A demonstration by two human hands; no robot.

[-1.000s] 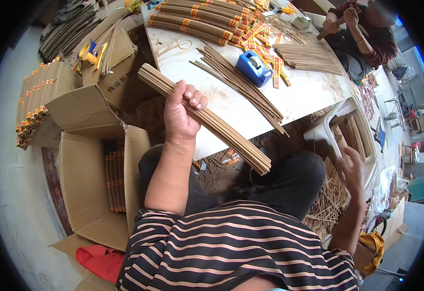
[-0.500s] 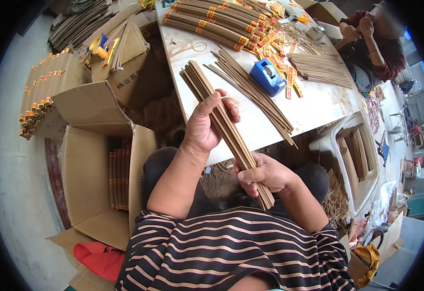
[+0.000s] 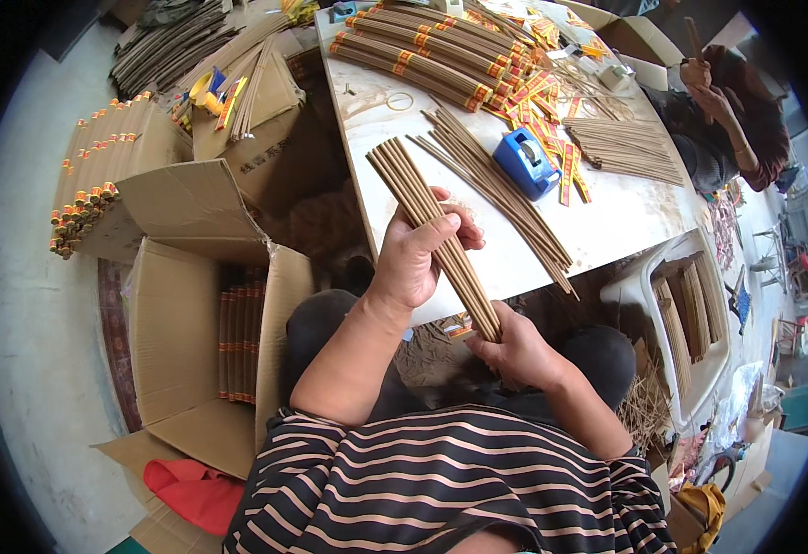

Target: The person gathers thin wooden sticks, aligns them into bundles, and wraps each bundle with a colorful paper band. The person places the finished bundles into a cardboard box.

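Observation:
A bundle of brown incense sticks (image 3: 464, 286) slants across my front, its far end over the table's near edge and its near end toward my lap. My left hand (image 3: 411, 258) wraps round its middle, thumb on top and fingers beneath. Around the near end closes my right hand (image 3: 522, 349), covering the stick ends. Just beyond, a loose row of incense sticks (image 3: 501, 198) lies on the white table (image 3: 385, 125), beside a blue tape dispenser (image 3: 527, 164).
Labelled stick bundles (image 3: 422, 55) and red-yellow paper labels (image 3: 538, 106) cover the table's far part. An open cardboard box (image 3: 178, 332) stands at my left, a white plastic bin (image 3: 704, 369) at my right. Another person's hands (image 3: 704, 88) hold a stick at the far right.
My right hand has shifted up and now covers the bundle's near end, which stuck out below it before. My left thumb lies further across the sticks. The whole view has shifted slightly.

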